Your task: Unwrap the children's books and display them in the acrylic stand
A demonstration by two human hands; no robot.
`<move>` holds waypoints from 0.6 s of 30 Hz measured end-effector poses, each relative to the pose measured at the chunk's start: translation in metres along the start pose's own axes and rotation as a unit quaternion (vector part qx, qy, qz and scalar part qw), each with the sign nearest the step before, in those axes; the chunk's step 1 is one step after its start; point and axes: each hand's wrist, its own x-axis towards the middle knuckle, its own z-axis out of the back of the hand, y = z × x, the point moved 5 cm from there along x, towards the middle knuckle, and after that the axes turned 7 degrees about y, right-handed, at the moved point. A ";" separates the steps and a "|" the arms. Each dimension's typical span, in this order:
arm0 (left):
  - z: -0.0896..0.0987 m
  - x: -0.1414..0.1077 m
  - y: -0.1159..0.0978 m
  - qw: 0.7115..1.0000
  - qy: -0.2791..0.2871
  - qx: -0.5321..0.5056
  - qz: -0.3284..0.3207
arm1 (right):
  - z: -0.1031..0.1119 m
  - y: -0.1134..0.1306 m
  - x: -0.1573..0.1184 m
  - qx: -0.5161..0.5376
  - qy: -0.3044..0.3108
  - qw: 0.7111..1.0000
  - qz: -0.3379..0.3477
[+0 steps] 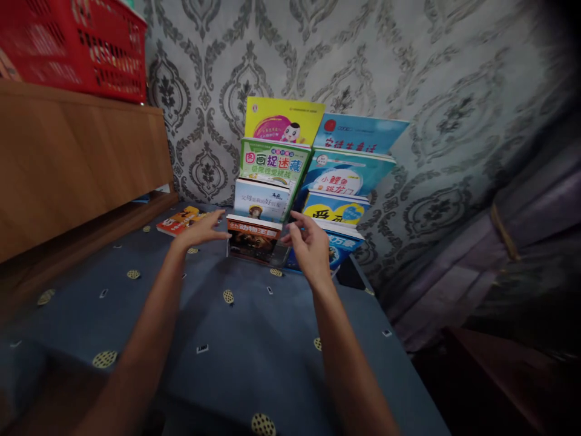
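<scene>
My left hand (203, 230) is open at the left edge of a dark book with an orange title band (253, 236), its fingertips at or very near the cover. On the other side, my right hand (310, 242) has its fingers apart, just right of that book and in front of a blue book (342, 245). Children's books stand in two tiered columns. Behind the dark book rise a light blue book (261, 200), a green book (272, 160) and a yellow book (284, 118). The right column holds a blue-and-yellow book (336, 207), a teal book (349, 172) and another blue book (363, 130).
An orange book (177, 221) lies flat left of the columns. The blue patterned cloth (236, 345) covers the surface. At left, a red basket (113, 54) sits on a wooden cabinet (82, 157). Patterned wallpaper (254, 54) is behind, and a curtain (454, 254) hangs at right.
</scene>
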 end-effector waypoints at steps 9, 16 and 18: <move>-0.009 -0.020 0.101 0.939 -0.064 0.144 0.305 | -0.019 0.036 -0.009 -0.028 0.119 0.992 0.030; -0.032 -0.023 0.132 0.893 -0.075 0.213 0.389 | -0.032 0.053 -0.018 -0.091 0.208 0.971 0.071; -0.023 -0.015 0.142 0.890 -0.048 0.240 0.384 | -0.035 0.052 -0.019 -0.109 0.215 0.968 0.076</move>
